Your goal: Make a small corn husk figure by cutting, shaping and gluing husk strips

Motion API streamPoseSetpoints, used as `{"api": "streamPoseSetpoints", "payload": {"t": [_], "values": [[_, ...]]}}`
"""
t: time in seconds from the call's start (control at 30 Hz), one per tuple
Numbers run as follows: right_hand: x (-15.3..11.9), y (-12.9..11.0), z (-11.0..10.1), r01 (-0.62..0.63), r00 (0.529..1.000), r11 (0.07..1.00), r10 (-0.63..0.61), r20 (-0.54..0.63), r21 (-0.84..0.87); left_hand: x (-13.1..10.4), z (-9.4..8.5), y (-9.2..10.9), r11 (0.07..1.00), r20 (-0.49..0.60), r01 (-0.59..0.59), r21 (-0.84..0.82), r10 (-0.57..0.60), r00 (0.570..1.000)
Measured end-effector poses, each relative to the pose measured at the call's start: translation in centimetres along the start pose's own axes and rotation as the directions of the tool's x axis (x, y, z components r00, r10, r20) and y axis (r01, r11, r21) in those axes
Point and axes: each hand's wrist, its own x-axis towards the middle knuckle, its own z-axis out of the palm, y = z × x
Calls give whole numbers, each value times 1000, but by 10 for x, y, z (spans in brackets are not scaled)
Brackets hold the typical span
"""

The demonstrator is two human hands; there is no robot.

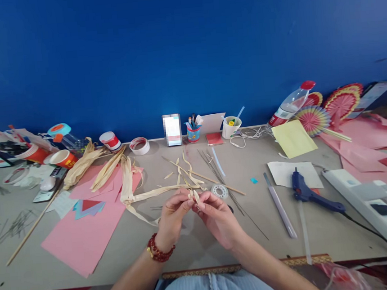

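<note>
My left hand [174,212], with a red bead bracelet [160,248] at the wrist, and my right hand [219,216] meet above the table. Fingertips of both are pinched on a small piece of pale dried corn husk [196,195], partly covered by the fingers. Beyond them lie narrow husk strips [179,173] and a thin wooden stick [217,179]. A long husk strip [153,193] runs leftward from near my left hand. Close to my right fingers is a small white tape roll [219,191], with thin wires [238,203] beside it.
Pink paper [86,240] and husk bundles [83,166] are at left. To the right lie a utility knife [280,207], a blue glue gun [313,195] with a cord, and a power strip [364,202]. A phone [172,129] and pen cup [194,133] stand along the wall.
</note>
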Motion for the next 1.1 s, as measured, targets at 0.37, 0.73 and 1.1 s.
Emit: {"api": "streamPoseSetpoints", "payload": {"t": [0.37,0.73,1.1], "values": [[7,8,1,112,991,990,-117,-62,-81,-3,2,-1,1000,-2,-24,-10,24,1000],[8,9,-3,193,979,967,-202,-41,-165,-4,4,4,996,-17,39,-81,-40,999],[8,8,-4,121,991,983,-127,-33,-141,-4,2,3,997,-26,-28,-68,26,999]]}}
